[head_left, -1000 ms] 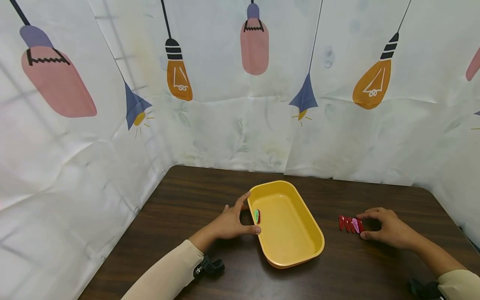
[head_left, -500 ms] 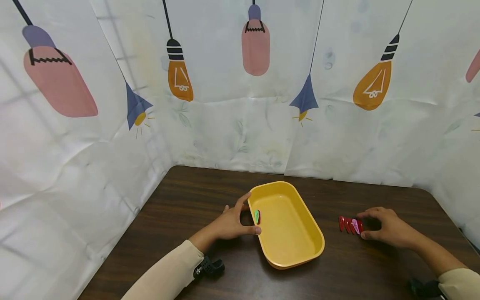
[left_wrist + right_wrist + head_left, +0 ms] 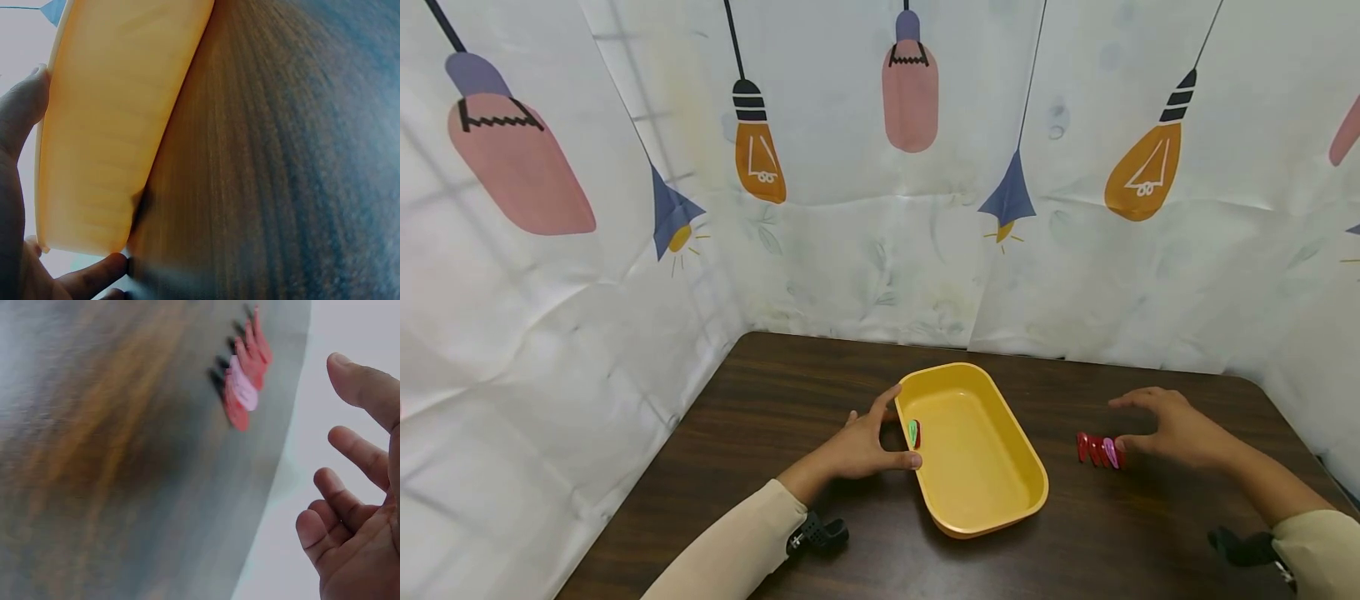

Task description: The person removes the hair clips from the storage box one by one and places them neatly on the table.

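In the head view a yellow plastic tray (image 3: 977, 450) lies at an angle mid-table. My left hand (image 3: 857, 446) holds its left rim, thumb over the edge and index finger at the far left corner; the left wrist view shows the thumb at the rim of the tray's outer wall (image 3: 119, 125). A green and a dark red snap hair clip (image 3: 914, 433) lie inside against the left wall. To the right, several red hair clips (image 3: 1093, 449) and a pink one (image 3: 1111, 452) form a row. My right hand (image 3: 1176, 429) hovers over its right end, fingers spread, holding nothing.
The dark wood-grain table (image 3: 805, 375) bears the tray and clips. A white curtain (image 3: 850, 275) printed with lamps hangs along its back and left edges. A black strap mount (image 3: 820, 533) sits on my left wrist.
My right hand has risen away from the row of hair clips and its thumb and fingers have parted wider. The clips, the tray and my left hand stay put.
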Demonstrator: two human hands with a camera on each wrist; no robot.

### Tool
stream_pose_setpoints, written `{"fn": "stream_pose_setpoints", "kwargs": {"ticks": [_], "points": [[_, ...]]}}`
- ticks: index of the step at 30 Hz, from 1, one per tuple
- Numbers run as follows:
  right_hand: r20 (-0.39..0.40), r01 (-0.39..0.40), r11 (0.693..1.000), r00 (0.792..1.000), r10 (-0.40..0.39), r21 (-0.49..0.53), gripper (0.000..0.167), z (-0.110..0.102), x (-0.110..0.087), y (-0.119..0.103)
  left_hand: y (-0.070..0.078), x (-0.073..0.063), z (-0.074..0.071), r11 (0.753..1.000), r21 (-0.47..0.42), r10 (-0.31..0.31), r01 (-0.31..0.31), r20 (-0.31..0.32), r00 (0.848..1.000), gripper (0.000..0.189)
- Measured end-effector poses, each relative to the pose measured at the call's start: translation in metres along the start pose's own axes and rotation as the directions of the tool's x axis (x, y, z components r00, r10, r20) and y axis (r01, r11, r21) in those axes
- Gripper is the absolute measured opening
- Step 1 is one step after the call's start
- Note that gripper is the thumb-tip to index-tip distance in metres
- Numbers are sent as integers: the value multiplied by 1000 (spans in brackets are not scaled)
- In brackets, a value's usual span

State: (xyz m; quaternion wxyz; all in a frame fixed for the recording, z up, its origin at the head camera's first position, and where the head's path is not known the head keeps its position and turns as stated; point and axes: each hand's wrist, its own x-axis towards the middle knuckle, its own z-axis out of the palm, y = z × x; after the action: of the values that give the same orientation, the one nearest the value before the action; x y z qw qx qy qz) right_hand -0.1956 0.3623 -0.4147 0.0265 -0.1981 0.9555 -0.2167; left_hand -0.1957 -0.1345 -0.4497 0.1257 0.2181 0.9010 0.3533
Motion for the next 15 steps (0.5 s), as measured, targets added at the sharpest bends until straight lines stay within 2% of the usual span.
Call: {"fn": "stream_pose_setpoints", "kwargs": {"ticks": [7, 15], "points": [[-7, 50, 999, 999, -50, 1, 65, -11, 15, -14, 0, 1, -1, 1000, -1, -1, 1, 7, 1000, 121], [26, 83, 996, 996, -84, 32, 66, -18, 33, -30, 0, 2, -1, 1000, -14, -2, 3, 13, 1000, 121]]}}
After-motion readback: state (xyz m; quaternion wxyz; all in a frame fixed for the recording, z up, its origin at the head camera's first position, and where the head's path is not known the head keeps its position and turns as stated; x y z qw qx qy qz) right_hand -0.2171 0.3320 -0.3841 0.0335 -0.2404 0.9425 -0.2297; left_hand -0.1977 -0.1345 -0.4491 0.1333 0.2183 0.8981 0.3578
